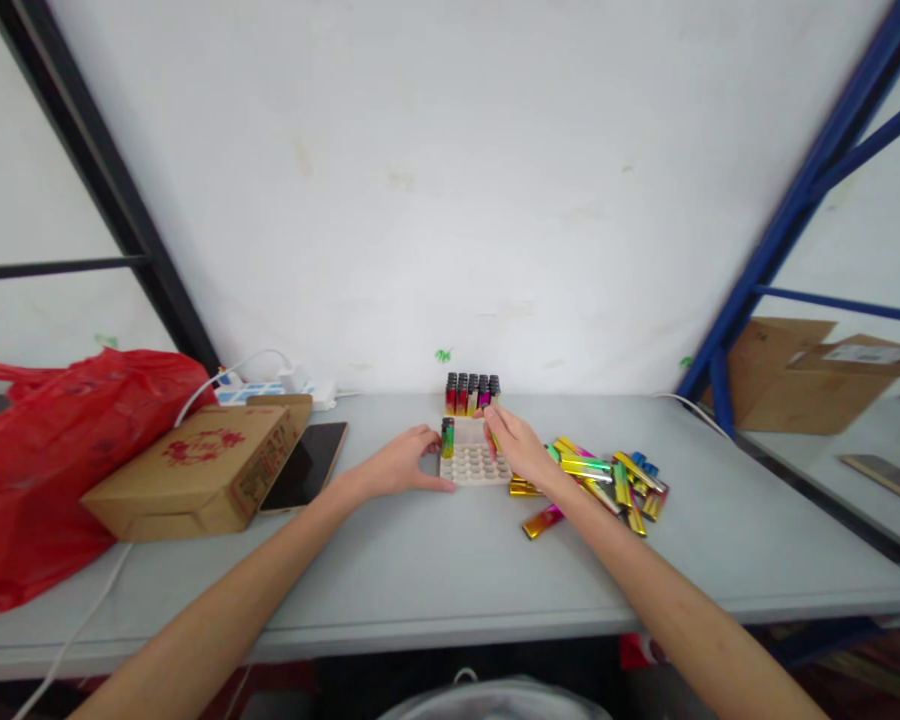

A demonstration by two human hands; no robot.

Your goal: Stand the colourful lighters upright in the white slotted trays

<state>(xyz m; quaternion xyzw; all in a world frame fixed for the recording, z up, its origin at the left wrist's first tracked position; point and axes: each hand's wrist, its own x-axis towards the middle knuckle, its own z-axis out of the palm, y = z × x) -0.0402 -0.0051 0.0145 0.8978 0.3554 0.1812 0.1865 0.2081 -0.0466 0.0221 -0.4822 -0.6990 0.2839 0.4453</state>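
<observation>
Left hand [405, 462] clasps the tray [474, 468] at its left edge, beside the one lighter [447, 438] standing in it. Right hand [521, 450] curls over the tray's right side, grip impossible to tell. The pile [607, 480] of loose lighters lies just right of it.

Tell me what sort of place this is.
Probably a small packing or stock room: blue steel racking holding cardboard boxes, and a worktable where loose lighters lie beside a slotted tray.

Bare left hand [403, 466], right hand [520, 452]; grey garment [495, 703].
</observation>
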